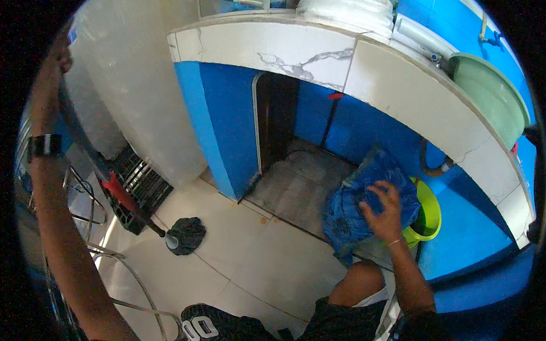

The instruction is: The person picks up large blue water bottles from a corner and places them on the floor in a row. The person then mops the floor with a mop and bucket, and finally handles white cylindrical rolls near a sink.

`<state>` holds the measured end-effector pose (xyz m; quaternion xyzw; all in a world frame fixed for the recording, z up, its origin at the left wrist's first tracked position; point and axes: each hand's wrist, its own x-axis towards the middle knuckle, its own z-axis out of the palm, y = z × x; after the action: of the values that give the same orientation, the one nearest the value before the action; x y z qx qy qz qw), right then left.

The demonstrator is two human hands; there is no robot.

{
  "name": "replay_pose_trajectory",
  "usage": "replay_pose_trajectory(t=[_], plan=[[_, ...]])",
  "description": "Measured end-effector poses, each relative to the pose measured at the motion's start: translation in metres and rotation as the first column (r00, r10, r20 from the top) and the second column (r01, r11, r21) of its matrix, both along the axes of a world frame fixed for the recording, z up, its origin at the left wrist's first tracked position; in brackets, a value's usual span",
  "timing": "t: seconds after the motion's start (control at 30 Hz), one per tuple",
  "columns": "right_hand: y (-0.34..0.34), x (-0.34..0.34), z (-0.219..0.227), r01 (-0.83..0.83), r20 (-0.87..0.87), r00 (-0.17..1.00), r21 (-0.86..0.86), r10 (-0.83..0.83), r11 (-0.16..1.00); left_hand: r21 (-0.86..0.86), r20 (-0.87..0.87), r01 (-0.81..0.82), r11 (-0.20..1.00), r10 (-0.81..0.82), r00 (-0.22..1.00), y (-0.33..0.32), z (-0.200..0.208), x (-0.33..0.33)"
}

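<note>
At the upper left rim, my left hand (60,55) is wrapped round the top of a mop handle (85,139). Down the handle is a red collar (118,190), and the dark mop head (186,236) rests on the pale tiled floor. My right hand (385,209) is over a crumpled blue plastic bag (355,196), its fingers spread and slightly bent. Whether the fingertips touch the bag I cannot tell. Right beside the bag stands a lime-green bucket (431,211), partly hidden by the bag and my hand.
A tiled counter (307,50) curves above a blue-walled recess with a drain pipe (432,165). On it sits a pale green basin (492,94). At left are tall plastic-wrapped stacks (142,85), a black crate (145,182) and metal chair legs (139,281).
</note>
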<state>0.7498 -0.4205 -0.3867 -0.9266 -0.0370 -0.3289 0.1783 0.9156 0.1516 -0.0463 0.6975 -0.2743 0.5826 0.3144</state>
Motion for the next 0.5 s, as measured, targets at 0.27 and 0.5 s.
replay_pose_trajectory(t=[0.27,0.5], plan=[[0.128,0.023,0.043,-0.653,-0.077,0.746,0.109,0.662,0.749,-0.06,-0.401,0.081,0.995,-0.098,0.911,-0.107,-0.141,-0.011],[0.154,0.019,0.137,-0.649,0.31,0.701,0.651,0.642,0.395,-0.173,-0.55,0.207,0.963,-0.269,0.791,-0.18,-0.269,-0.084]])
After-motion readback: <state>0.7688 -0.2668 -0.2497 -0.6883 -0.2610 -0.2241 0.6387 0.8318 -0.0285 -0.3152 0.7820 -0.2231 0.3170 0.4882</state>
